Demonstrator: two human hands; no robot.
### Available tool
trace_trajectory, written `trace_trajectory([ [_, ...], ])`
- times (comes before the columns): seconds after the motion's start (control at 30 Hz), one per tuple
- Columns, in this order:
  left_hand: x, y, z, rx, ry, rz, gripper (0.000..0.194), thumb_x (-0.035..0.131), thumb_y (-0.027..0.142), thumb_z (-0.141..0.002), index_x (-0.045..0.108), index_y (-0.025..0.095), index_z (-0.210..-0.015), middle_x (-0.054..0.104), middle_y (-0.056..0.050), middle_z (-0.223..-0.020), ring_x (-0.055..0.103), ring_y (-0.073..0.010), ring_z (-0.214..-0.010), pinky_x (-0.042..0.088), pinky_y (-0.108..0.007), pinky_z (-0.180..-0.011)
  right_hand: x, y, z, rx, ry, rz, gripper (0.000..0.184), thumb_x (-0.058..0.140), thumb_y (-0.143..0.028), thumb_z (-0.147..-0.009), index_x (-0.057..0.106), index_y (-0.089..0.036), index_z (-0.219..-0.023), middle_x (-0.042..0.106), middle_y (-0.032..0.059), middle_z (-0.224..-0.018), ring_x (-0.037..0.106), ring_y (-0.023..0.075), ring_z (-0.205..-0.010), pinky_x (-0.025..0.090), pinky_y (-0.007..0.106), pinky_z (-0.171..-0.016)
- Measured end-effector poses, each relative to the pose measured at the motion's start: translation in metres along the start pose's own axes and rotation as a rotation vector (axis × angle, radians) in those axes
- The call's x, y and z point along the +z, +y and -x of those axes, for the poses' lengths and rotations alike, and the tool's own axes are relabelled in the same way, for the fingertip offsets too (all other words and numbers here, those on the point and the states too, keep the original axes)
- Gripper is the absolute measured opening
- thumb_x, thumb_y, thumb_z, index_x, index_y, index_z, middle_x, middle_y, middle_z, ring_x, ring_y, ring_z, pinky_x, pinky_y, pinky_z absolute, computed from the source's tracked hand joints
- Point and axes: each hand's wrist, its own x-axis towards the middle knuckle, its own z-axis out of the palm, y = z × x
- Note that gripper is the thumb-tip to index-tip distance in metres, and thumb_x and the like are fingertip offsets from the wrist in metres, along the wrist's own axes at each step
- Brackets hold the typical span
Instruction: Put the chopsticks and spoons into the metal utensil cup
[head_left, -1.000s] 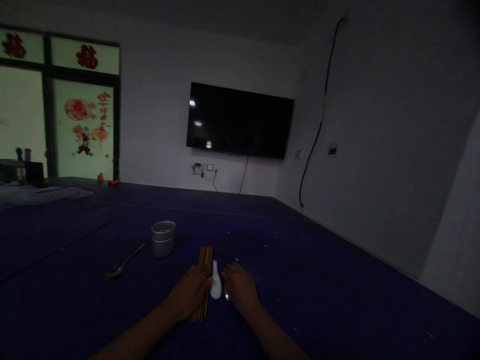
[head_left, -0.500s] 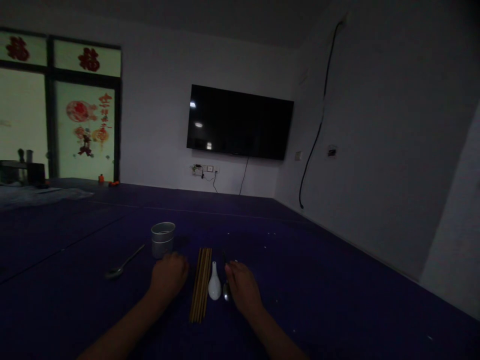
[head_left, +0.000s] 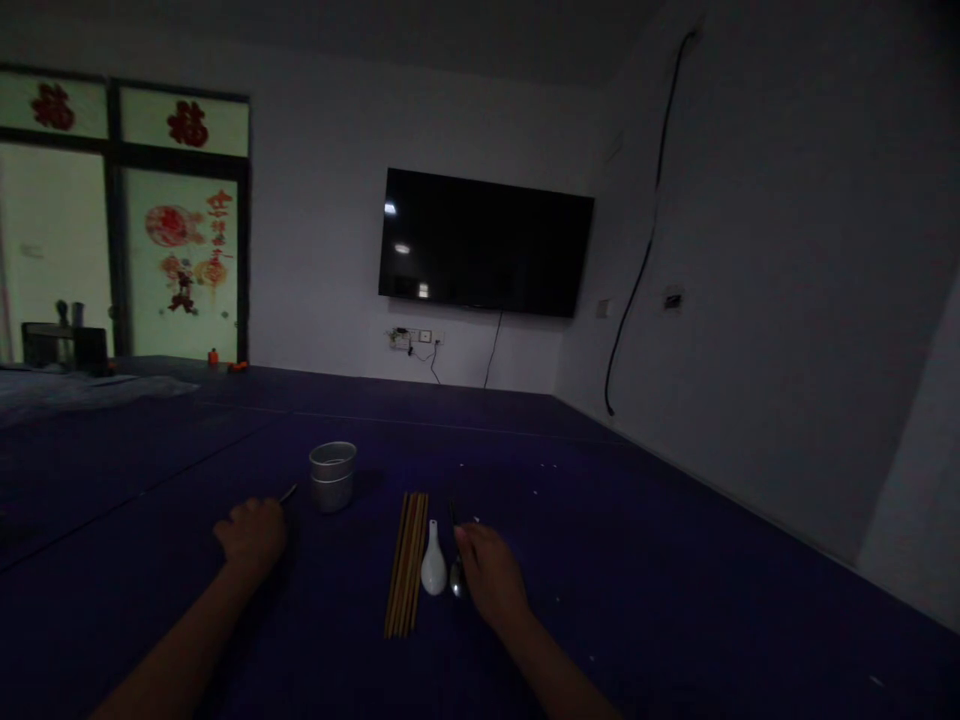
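Metal spoon [head_left: 457, 580] lies on the surface [head_left: 637, 560], bowl toward you, beside the white spoon [head_left: 433, 570] and chopsticks [head_left: 405, 570], probably lined up to keep a tidy row. Your right hand [head_left: 491, 572] curls at its handle, likely steadying it; can't tell if it's pinching. Your left hand [head_left: 253, 537] covers another spoon [head_left: 289, 493] near the cup [head_left: 333, 485], grip hidden.

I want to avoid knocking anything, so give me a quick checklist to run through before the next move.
1. Metal cup upright: ok.
2. Wooden chopsticks lying side by side: ok.
3. White soup spoon clear of both hands: ok.
4. Right hand at the metal spoon beside it: ok.
5. Left hand gripping the thin-handled utensil: cannot tell; only the handle's end shows past the hand.
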Motion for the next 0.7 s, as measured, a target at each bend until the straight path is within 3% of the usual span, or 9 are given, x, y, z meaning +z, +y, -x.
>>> trace_trajectory([
  [0.23, -0.004, -0.002, -0.001, -0.048, 0.040, 0.062, 0.038, 0.026, 0.010, -0.084, 0.061, 0.003, -0.096, 0.064, -0.023, -0.095, 0.060, -0.0329, -0.090, 0.043, -0.038, -0.067, 0.000, -0.001, 0.001, -0.001, 0.018, -0.015, 0.046, 0.027, -0.035, -0.099, 0.070, -0.017, -0.097, 0.070, 0.0105, -0.099, 0.063, 0.0200, -0.097, 0.042, 0.028, -0.086],
  [0.3, -0.013, -0.003, -0.001, -0.063, 0.142, 0.116, 0.037, 0.026, 0.011, -0.085, 0.058, 0.004, -0.101, 0.063, -0.020, -0.095, 0.060, -0.0313, -0.089, 0.045, -0.036, -0.065, 0.000, -0.002, 0.001, -0.005, 0.022, -0.019, 0.045, 0.028, -0.034, -0.099, 0.070, -0.017, -0.096, 0.069, 0.0104, -0.100, 0.062, 0.0201, -0.098, 0.042, 0.028, -0.087],
  [0.43, -0.026, 0.006, 0.001, -0.006, 0.464, 0.287, 0.036, 0.024, 0.016, -0.088, 0.053, 0.007, -0.107, 0.063, -0.014, -0.095, 0.059, -0.0266, -0.090, 0.047, -0.035, -0.071, -0.001, -0.005, 0.000, -0.027, 0.029, -0.052, 0.044, 0.029, -0.034, -0.099, 0.069, -0.018, -0.098, 0.070, 0.0096, -0.100, 0.062, 0.0195, -0.099, 0.042, 0.028, -0.088],
  [0.5, -0.023, 0.020, 0.009, 0.141, 0.571, 0.371, 0.038, 0.022, 0.020, -0.090, 0.055, 0.008, -0.105, 0.063, -0.013, -0.093, 0.057, -0.0256, -0.091, 0.047, -0.037, -0.078, -0.002, -0.008, 0.001, -0.053, 0.043, -0.072, 0.042, 0.029, -0.035, -0.098, 0.068, -0.018, -0.102, 0.070, 0.0092, -0.101, 0.062, 0.0193, -0.099, 0.042, 0.029, -0.090],
  [0.57, -0.014, 0.039, 0.023, 0.354, 0.595, 0.447, 0.038, 0.024, 0.024, -0.091, 0.059, 0.010, -0.098, 0.064, -0.013, -0.087, 0.058, -0.0244, -0.085, 0.047, -0.038, -0.078, -0.004, -0.011, 0.003, -0.097, 0.061, -0.083, 0.041, 0.031, -0.035, -0.098, 0.067, -0.018, -0.107, 0.069, 0.0093, -0.105, 0.062, 0.0197, -0.101, 0.043, 0.031, -0.091],
  [0.7, 0.008, 0.081, 0.060, 0.863, 0.542, 0.525, 0.039, 0.026, 0.022, -0.092, 0.063, 0.020, -0.104, 0.067, -0.009, -0.093, 0.058, -0.0223, -0.093, 0.044, -0.039, -0.086, -0.009, -0.020, 0.010, -0.217, 0.092, -0.093, 0.039, 0.035, -0.037, -0.096, 0.059, -0.021, -0.122, 0.065, 0.0082, -0.115, 0.059, 0.0200, -0.107, 0.042, 0.035, -0.095],
])
